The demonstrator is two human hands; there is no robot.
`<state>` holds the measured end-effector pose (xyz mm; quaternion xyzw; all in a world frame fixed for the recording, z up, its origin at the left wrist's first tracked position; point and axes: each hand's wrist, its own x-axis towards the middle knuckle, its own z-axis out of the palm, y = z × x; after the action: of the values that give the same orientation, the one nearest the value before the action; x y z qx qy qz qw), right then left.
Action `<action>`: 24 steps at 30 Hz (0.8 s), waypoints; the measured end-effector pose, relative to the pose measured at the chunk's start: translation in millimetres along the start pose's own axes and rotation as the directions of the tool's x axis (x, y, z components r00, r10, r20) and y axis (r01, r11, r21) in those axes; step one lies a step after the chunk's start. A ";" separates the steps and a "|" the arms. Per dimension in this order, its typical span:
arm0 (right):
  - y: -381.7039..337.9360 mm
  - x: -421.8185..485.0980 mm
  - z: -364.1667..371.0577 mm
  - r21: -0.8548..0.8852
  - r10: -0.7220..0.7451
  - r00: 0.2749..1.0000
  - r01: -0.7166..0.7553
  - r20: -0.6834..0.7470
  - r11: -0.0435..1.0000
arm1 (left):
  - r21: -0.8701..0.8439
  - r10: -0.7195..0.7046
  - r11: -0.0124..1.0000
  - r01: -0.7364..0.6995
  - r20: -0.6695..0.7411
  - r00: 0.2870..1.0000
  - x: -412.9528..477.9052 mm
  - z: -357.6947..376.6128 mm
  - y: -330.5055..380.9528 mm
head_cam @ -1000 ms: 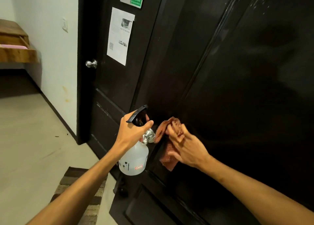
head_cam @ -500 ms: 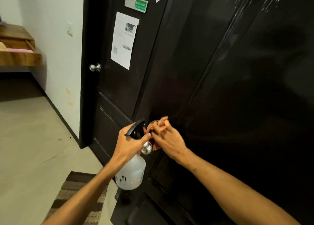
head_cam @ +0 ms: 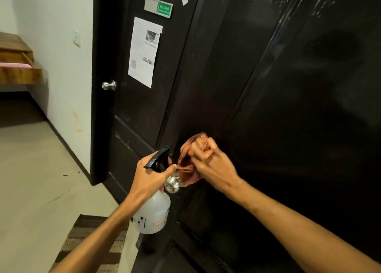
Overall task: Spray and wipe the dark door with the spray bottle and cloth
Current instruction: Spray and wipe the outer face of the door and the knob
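A glossy dark door fills the right half of the view. My left hand grips the neck of a translucent white spray bottle with a black trigger head, held close to the door's silver knob. My right hand grips a bunched reddish-brown cloth against the door, just above and right of the knob. The cloth's lower part is partly hidden behind my fingers and the knob.
A second dark door stands further left, with its own silver knob, a taped paper sheet and a green sign. A striped mat lies on the floor. Wooden shelves jut from the white wall at left.
My right hand moved with the cloth from right of the knob to above it, and the cloth is now bunched up. My left hand kept the bottle by the knob.
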<state>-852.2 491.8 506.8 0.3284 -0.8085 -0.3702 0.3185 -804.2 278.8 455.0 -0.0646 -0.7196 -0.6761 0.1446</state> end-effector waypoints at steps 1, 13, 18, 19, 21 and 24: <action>22.3 -0.1 -12.8 -0.016 0.099 0.993 -0.100 -0.068 0.995 | -0.013 0.007 1.000 -0.007 0.001 1.000 1.9 3.2 5.1; 97.2 -15.2 -75.9 -0.025 0.418 0.901 -0.423 -0.118 0.906 | -0.100 0.184 0.979 -0.178 0.062 0.981 7.6 41.3 64.4; 153.6 -3.9 -114.9 -0.183 0.531 0.813 -0.574 -0.238 0.798 | -0.116 0.255 0.963 -0.245 0.079 0.964 11.0 45.8 97.4; 139.9 -6.5 -107.5 -0.209 0.453 0.872 -0.485 -0.184 0.849 | -0.119 0.266 0.959 -0.256 0.076 0.961 12.0 46.3 103.2; 113.6 -15.1 -89.0 -0.248 0.329 0.943 -0.330 -0.047 0.911 | -0.133 0.271 0.956 -0.261 0.063 0.960 14.1 45.9 112.9; 133.5 -9.6 -89.1 -0.229 0.318 0.948 -0.313 -0.014 0.922 | -0.143 0.283 0.952 -0.272 0.068 0.957 17.3 43.8 125.1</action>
<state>-818.5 532.6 658.6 0.1509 -0.8066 -0.4082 0.4000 -789.9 330.2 577.6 -0.2041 -0.6626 -0.6917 0.2020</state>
